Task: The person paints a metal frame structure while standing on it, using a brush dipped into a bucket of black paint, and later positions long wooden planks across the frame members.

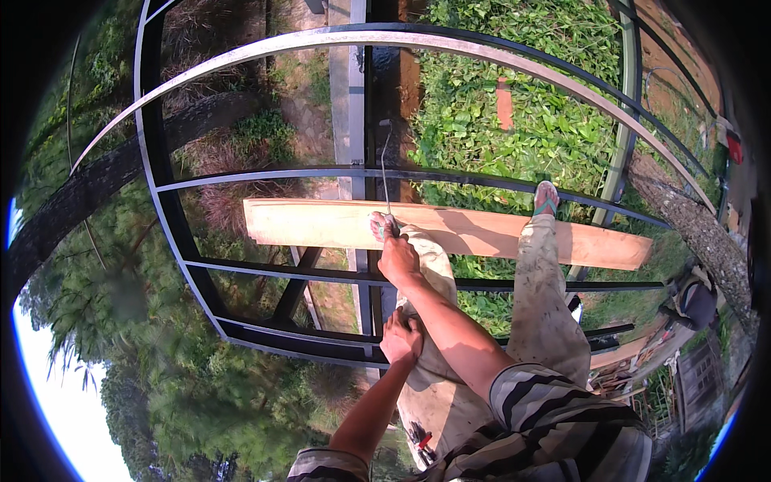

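Roller handle and plank partly covered
The right hand (pixel 399 259) hides much of the mini paint roller's handle (pixel 391 226); the roller head (pixel 385 123) is too small to make out. Trouser legs (pixel 536 297) cover parts of the wooden plank (pixel 321 224). The lower edge cuts off the striped shirt (pixel 554 402).

plank (pixel 321 223) — between crossbars (pixel 337 275) | left foot (pixel 377 226) on plank | roller (pixel 385 123) — ahead of right hand (pixel 399 259)

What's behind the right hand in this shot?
Past the right hand, part of the left foot shows, with the pale plank leftward and the stained trouser leg rightward. Whatever lies directly behind the hand and its gripped handle is covered.
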